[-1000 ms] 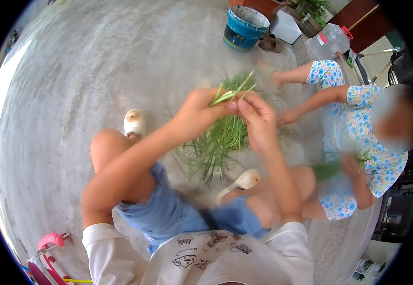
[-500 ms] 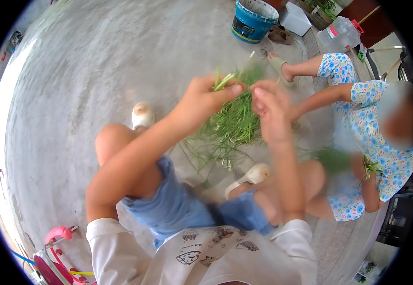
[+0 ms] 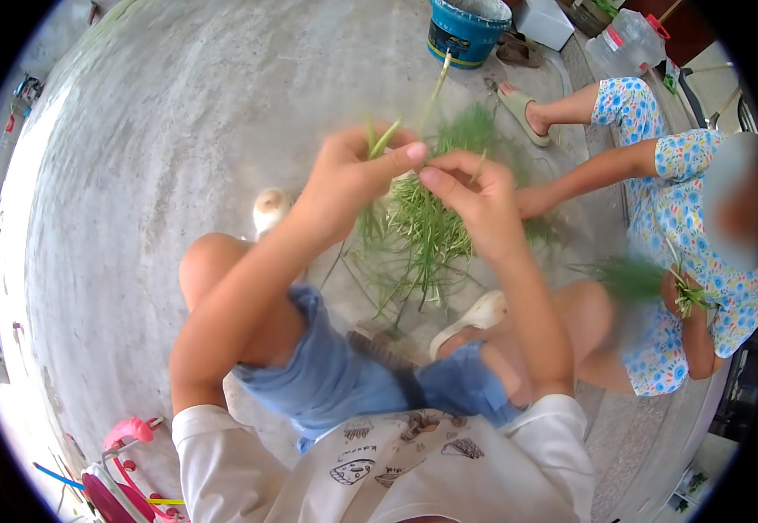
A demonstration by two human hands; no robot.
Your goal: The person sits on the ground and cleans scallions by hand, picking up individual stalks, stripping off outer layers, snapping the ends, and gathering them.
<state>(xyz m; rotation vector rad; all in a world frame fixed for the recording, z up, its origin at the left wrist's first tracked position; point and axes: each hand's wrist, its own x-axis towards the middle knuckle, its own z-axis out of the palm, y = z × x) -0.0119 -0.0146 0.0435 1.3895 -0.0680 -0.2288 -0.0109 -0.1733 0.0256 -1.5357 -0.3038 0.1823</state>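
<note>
My left hand (image 3: 357, 170) is closed around a few green herb stems (image 3: 385, 139), whose pale cut ends stick up above the fingers. Fingertips of my right hand (image 3: 479, 199) pinch at a thin stalk right beside my left thumb; the two hands nearly touch. One long pale stalk (image 3: 438, 87) rises from between them, blurred low down. Below and behind my hands, a loose pile of feathery green herbs (image 3: 431, 227) lies on the concrete floor.
At my right sits a person in a flowered outfit (image 3: 658, 196), one hand (image 3: 534, 202) at the pile's edge, the other holding a herb bunch (image 3: 627, 281). Beyond stand a blue bucket (image 3: 462, 39), a white box (image 3: 546, 22) and a clear plastic jug (image 3: 627, 44). A pink-framed object (image 3: 122, 475) is lower left.
The long pale stalk now stands higher above my hands. My right hand has shifted slightly left and down, and its fingers show more sharply. The view has shifted a little.
</note>
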